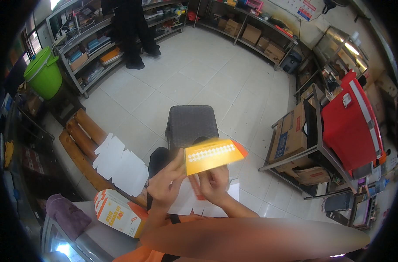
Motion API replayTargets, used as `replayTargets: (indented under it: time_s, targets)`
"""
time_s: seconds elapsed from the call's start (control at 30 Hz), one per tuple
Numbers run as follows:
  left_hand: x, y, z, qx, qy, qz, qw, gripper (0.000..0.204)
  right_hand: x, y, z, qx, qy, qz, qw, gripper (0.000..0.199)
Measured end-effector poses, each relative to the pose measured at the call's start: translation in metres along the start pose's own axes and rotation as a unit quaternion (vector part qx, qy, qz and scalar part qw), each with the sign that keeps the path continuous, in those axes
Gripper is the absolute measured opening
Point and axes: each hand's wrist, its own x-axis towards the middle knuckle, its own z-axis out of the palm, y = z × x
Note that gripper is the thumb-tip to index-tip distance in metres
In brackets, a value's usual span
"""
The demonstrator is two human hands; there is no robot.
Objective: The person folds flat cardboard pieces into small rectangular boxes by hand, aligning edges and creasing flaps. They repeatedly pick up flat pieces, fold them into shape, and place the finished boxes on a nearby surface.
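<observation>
A yellow carton (212,157) with a white diamond pattern and an orange end is held up over my lap; its edges are slightly blurred. My left hand (167,185) is closed on its left edge. Under the lower edge, the fingers of my right hand (214,183) are bent together against the carton, partly hidden by it. Flat white cardboard (181,201) with an orange strip lies on my lap below both hands. To my left stands a folded white, orange and yellow box (119,214).
Flat white die-cut cardboard sheets (121,166) lie on a wooden bench (79,155) at left. Ahead is a dark woven stool (191,124). A red cooler (349,120) sits on a metal rack at right. A green bucket (44,73) and a standing person (131,35) are farther off.
</observation>
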Motion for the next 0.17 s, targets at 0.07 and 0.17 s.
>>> replayTargets:
  time_s: [0.07, 0.17]
  targets:
    - [0.001, -0.005, -0.002, 0.05, 0.003, 0.036, 0.998, 0.009, 0.004, -0.001, 0.002, 0.013, 0.004, -0.014, 1.0, 0.025]
    - [-0.001, -0.015, -0.007, 0.131, 0.057, 0.009, 0.99, 0.017, 0.008, -0.003, 0.004, 0.02, -0.007, -0.028, 0.999, 0.026]
